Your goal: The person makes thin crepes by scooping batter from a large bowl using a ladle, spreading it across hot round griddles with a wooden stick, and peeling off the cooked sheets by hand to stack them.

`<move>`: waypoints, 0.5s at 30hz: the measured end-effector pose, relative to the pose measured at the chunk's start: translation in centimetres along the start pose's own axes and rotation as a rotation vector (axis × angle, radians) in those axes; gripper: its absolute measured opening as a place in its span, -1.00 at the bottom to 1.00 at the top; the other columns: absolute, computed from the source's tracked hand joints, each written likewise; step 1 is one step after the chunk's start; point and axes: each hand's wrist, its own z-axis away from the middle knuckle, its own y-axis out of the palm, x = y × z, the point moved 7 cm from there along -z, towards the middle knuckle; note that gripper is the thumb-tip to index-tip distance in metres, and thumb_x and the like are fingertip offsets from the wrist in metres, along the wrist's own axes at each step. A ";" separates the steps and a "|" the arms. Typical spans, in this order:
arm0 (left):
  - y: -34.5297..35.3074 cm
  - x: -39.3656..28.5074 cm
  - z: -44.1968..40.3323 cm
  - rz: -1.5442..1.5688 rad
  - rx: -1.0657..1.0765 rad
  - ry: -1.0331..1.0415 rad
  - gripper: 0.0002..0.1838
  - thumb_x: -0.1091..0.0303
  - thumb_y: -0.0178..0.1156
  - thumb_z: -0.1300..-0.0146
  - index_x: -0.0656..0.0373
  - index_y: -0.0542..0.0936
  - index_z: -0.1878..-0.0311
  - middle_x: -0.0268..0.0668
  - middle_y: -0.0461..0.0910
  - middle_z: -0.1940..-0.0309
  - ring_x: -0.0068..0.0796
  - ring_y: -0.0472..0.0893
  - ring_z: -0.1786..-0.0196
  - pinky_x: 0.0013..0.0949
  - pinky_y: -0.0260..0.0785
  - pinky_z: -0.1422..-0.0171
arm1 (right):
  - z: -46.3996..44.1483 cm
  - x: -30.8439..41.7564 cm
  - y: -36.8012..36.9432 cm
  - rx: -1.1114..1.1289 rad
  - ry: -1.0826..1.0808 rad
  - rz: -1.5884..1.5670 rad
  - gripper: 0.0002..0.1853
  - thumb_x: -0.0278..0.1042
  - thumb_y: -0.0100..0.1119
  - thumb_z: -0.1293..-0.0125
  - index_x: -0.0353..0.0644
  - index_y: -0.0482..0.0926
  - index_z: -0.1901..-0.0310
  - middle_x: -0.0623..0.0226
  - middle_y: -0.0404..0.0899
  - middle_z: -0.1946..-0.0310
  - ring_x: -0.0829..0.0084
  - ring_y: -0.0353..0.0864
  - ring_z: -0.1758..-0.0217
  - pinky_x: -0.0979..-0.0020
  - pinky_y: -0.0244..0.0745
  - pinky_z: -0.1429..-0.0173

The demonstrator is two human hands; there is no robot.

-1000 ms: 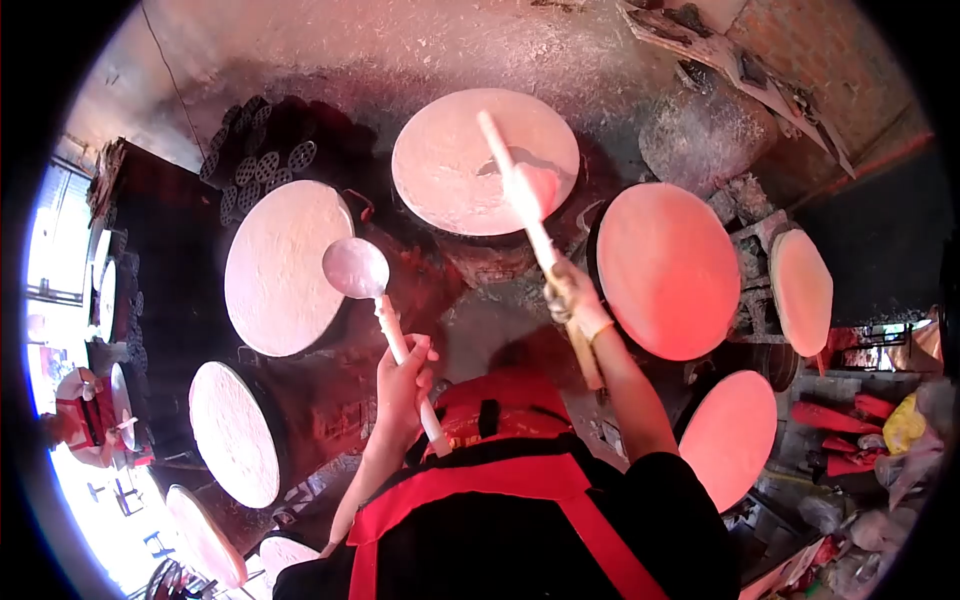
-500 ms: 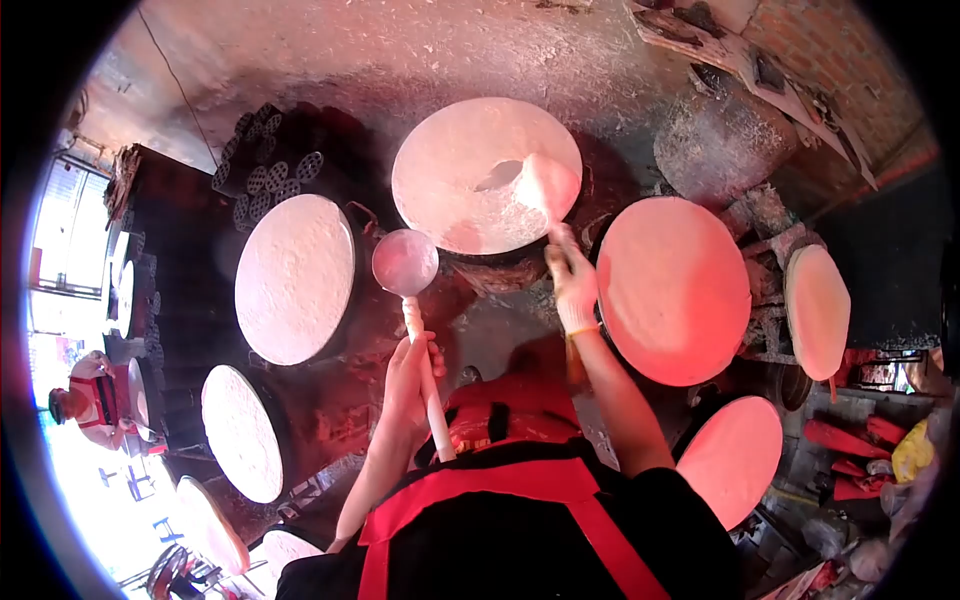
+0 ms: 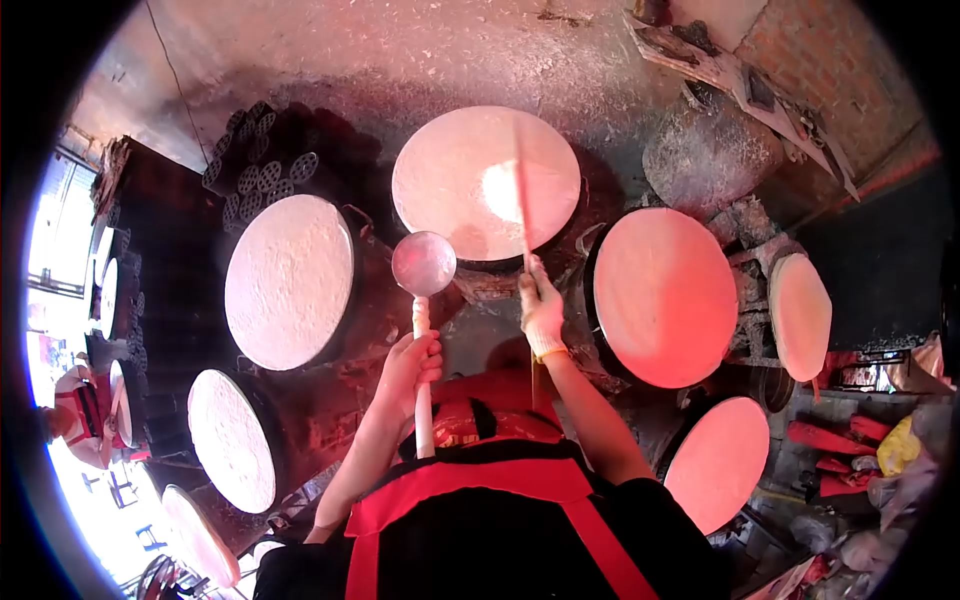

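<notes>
My left hand (image 3: 410, 365) is closed around the long pale handle of a ladle (image 3: 424, 264), whose round bowl points away from me. The fingers of my right hand (image 3: 542, 315), in a pale glove, close on a thin scraper (image 3: 522, 205), now seen nearly edge-on. It reaches over the round pan (image 3: 440, 170) straight ahead, which is covered by a pale, flat layer. A bright white patch lies beside the scraper on that layer; whether it is batter or glare I cannot make out. The ladle's bowl hangs near the pan's front left rim.
More round pans with pale layers stand around me, including a left pan (image 3: 290, 280) and a right pan (image 3: 665, 295). Perforated coal briquettes (image 3: 268, 178) are stacked at the back left. Another person (image 3: 85, 415) works at far left. Red and yellow items (image 3: 840, 445) lie at right.
My right hand has moved left, and the scraper has turned from broad side to nearly edge-on. The dark opening in the middle pan's layer no longer shows. The ladle has shifted slightly right.
</notes>
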 end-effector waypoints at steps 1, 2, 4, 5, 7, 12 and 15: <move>-0.1 0.0 0.1 -0.010 0.004 -0.012 -0.86 0.44 0.02 -0.34 0.23 0.37 0.08 -0.39 0.34 0.42 -0.73 0.25 0.53 -0.68 0.07 0.58 | -0.6 1.4 0.3 0.079 -0.038 0.040 -0.63 -0.52 0.01 -0.37 -0.33 0.41 -0.20 0.36 0.51 -0.06 0.58 0.48 -0.02 0.59 0.36 -0.15; -0.3 0.1 0.1 -0.011 0.006 -0.021 -0.86 0.45 0.02 -0.33 0.23 0.37 0.09 -0.39 0.34 0.43 -0.73 0.26 0.53 -0.68 0.07 0.58 | -1.9 0.5 0.3 0.090 -0.002 -0.030 -0.62 -0.46 0.04 -0.37 -0.32 0.41 -0.20 0.30 0.52 -0.08 0.55 0.48 -0.06 0.56 0.33 -0.18; -0.5 0.3 0.0 -0.012 0.011 -0.036 -0.87 0.46 0.03 -0.32 0.23 0.37 0.10 -0.39 0.34 0.43 -0.73 0.26 0.54 -0.69 0.07 0.59 | -5.2 -1.8 -0.7 0.111 0.068 -0.170 -0.59 -0.34 0.08 -0.36 -0.32 0.42 -0.19 0.18 0.54 -0.11 0.50 0.49 -0.13 0.51 0.27 -0.25; -0.5 0.2 0.1 -0.026 -0.007 -0.035 -0.88 0.45 0.04 -0.32 0.23 0.38 0.12 -0.40 0.35 0.44 -0.73 0.26 0.54 -0.68 0.08 0.59 | -6.3 -0.5 -2.2 -0.006 0.022 -0.062 -0.60 -0.32 0.09 -0.36 -0.32 0.44 -0.17 0.19 0.57 -0.07 0.56 0.49 -0.06 0.52 0.31 -0.19; -0.3 0.0 0.4 -0.050 -0.044 -0.031 -0.90 0.43 0.04 -0.32 0.22 0.39 0.16 -0.40 0.35 0.45 -0.73 0.27 0.54 -0.67 0.08 0.60 | -7.2 -4.9 -2.3 0.044 0.122 -0.200 -0.61 -0.36 0.06 -0.37 -0.30 0.42 -0.19 0.27 0.56 -0.07 0.64 0.46 -0.02 0.55 0.33 -0.14; -0.6 -2.4 -4.1 -0.246 -0.036 0.060 -0.91 0.39 0.05 -0.30 0.17 0.39 0.29 -0.44 0.32 0.54 -0.69 0.27 0.61 -0.60 0.11 0.61 | 0.3 -1.3 -3.9 0.350 0.231 -0.102 -0.56 -0.31 0.07 -0.37 -0.30 0.38 -0.22 0.23 0.47 -0.19 0.52 0.38 -0.23 0.50 0.18 -0.32; 0.7 -5.1 -8.8 -0.370 0.000 0.163 -0.87 0.39 0.03 -0.28 0.16 0.34 0.37 -0.44 0.30 0.59 -0.67 0.26 0.64 -0.52 0.12 0.62 | 2.5 0.1 -6.1 0.242 0.123 -0.137 -0.56 -0.36 0.06 -0.38 -0.36 0.35 -0.23 0.17 0.43 -0.21 0.43 0.35 -0.30 0.46 0.11 -0.39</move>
